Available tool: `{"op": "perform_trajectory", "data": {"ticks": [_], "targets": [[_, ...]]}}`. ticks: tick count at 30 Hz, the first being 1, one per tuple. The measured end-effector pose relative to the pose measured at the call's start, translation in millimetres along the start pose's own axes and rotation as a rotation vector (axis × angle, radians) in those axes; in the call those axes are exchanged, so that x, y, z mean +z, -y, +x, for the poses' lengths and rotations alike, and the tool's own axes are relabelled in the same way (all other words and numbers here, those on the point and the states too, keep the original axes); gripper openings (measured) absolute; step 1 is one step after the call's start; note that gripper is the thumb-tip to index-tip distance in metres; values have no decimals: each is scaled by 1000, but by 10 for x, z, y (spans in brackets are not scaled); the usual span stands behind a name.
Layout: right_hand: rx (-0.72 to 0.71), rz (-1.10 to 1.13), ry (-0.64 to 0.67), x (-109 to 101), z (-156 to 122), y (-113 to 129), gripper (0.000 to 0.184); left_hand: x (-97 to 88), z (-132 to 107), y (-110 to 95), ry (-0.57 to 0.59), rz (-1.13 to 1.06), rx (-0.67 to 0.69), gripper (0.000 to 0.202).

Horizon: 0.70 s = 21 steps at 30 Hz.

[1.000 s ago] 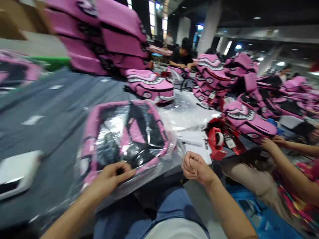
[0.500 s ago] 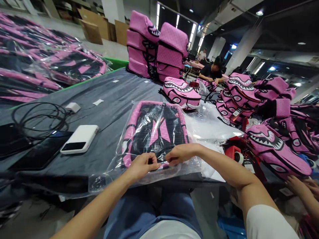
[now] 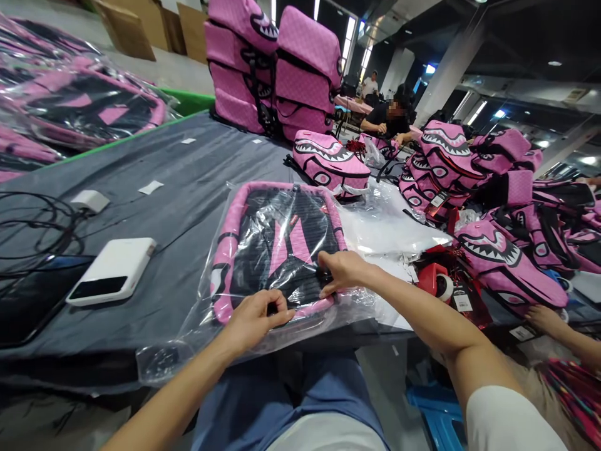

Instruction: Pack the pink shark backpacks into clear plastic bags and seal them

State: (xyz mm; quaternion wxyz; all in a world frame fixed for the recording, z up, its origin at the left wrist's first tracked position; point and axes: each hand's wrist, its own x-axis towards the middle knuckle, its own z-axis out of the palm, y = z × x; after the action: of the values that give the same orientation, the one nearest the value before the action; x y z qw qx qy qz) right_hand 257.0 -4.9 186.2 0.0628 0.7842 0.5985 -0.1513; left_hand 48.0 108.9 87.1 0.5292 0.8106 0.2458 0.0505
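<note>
**Pink-and-black backpack (image 3: 256, 250) in a clear plastic bag (image 3: 159, 363), with two bare hands at its near side**

The backpack lies flat at the near edge of a table covered in dark grey cloth (image 3: 164, 153), its black panel with two pink shapes facing up through the glossy film. Loose film spreads past its near left corner. The left hand (image 3: 258, 318) is at the backpack's near edge, thumb and forefinger curled toward each other; whether film is pinched between them cannot be told. The right hand (image 3: 345, 272) reaches over the near right part, its fingertips on the film and its thumb and forefinger parted.

Left of the backpack lies a white, rounded rectangular device with a black panel (image 3: 113, 270); farther left are a dark, flat, glossy device (image 3: 40, 307) and coils of black cable (image 3: 35, 232). Just beyond the backpack sits a pink bag with a white-toothed mouth print (image 3: 331, 156), and farther off stand two side-by-side stacks of pink bags (image 3: 305, 78). To the right are white sheets (image 3: 399, 233), a red tape dispenser (image 3: 426, 280) and a second toothed pink bag (image 3: 509, 266), with a co-worker's hand (image 3: 547, 318) at its near end.
</note>
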Motion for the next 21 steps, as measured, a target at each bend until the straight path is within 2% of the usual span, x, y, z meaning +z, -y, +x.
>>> {"op": "perform_trajectory", "data": {"ticks": [1, 3, 5, 7, 9, 13, 15, 17, 19, 21], "targets": [[34, -4, -52, 28, -53, -18, 56, -3, -6, -8, 2, -4, -5, 54], [52, 43, -172, 121, -177, -10, 39, -8, -15, -9, 14, -7, -5, 54], [-24, 147, -265, 269, -290, 58, 27, -11, -16, 12, 27, -14, 5, 53], [-129, 235, -269, 440, -362, 151, 29, -11, -10, 46, 27, -37, 12, 49], [-175, 266, -225, 575, -394, 211, 35, -11, -3, 78, 15, -56, 18, 47], [-245, 374, -189, 609, -412, 145, 47, -18, 4, 93, -4, -46, 32, 45], [-254, 528, -240, 564, -407, 66, 41, -23, 0, 85, -7, -35, 21, 45], [-192, 595, -365, 553, -386, 15, 34, -24, -8, 82, -9, -23, 15, 45], [-140, 494, -453, 599, -360, 8, 37, -24, -16, 93, -3, -16, 17, 45], [-134, 343, -435, 673, -349, 30, 45, -26, -14, 118, -1, -17, 25, 45]]}}
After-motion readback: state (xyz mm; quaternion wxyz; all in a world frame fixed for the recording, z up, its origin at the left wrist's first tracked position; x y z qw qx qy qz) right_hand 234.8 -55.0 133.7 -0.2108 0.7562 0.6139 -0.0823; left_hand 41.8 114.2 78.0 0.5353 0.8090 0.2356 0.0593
